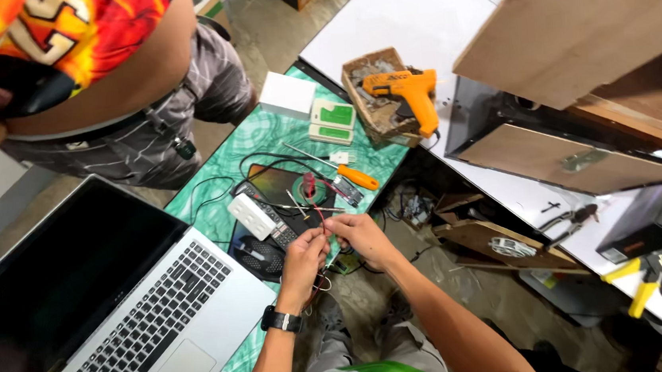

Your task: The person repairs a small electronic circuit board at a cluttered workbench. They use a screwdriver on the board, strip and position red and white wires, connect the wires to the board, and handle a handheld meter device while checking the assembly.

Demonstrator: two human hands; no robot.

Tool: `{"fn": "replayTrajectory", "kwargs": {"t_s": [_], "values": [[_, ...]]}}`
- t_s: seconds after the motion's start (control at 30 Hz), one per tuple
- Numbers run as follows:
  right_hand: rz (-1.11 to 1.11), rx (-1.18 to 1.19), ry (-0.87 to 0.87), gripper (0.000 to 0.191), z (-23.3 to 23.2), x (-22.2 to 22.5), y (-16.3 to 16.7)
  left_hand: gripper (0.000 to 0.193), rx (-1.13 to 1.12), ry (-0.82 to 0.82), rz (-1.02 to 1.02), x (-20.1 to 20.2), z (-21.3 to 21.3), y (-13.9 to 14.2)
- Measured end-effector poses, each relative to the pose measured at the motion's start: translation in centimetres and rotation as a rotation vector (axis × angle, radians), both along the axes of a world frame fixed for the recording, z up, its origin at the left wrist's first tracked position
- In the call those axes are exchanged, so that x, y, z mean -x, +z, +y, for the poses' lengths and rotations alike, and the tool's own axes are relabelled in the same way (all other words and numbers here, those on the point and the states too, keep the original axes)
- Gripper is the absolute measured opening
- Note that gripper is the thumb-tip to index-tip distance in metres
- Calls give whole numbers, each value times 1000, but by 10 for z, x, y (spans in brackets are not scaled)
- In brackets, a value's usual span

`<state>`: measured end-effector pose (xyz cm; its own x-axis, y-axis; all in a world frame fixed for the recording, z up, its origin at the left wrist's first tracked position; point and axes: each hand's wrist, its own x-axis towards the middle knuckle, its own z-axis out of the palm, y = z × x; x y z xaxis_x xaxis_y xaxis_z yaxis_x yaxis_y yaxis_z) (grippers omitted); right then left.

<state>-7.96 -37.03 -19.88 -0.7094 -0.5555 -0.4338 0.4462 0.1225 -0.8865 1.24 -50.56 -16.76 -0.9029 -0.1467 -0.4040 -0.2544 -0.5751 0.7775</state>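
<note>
Both hands, left hand (303, 254) and right hand (357, 234), fingertips pinching thin red wires (316, 211): light, floppy, likely fragile; grip near ends.

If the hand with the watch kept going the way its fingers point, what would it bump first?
Probably the black remote control lying just beyond the left hand, near the white adapter. The hand is raised, so it might pass above it; depth is hard to judge.

Both forearms are reaching forward, the left hand (303, 254) and right hand (361, 235) pinching fingertips close together.
</note>
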Motion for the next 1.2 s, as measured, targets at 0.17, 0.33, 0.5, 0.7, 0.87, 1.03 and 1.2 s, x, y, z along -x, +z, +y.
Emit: {"fn": "replayTrajectory", "kwargs": {"t_s": [0.17,0.33,0.5,0.7,0.87,1.03,1.2], "values": [[6,40,-45,14,22,7,5,16,-8,-57,22,8,17,-2],[-121,266,-254,11,49,6,1,17,-48,-124,70,19,38,2],[-106,437,-429,12,90,4,8,14,-144,-186,77,40,77,10],[55,445,-599,10,160,-7,37,14,-130,-370,51,56,141,23],[140,432,-697,8,234,-14,62,14,-166,-508,112,69,209,24],[136,292,-733,12,317,-23,76,12,-33,-549,112,75,289,18],[21,49,-823,18,400,-8,44,13,-51,-524,89,74,346,17]]}}
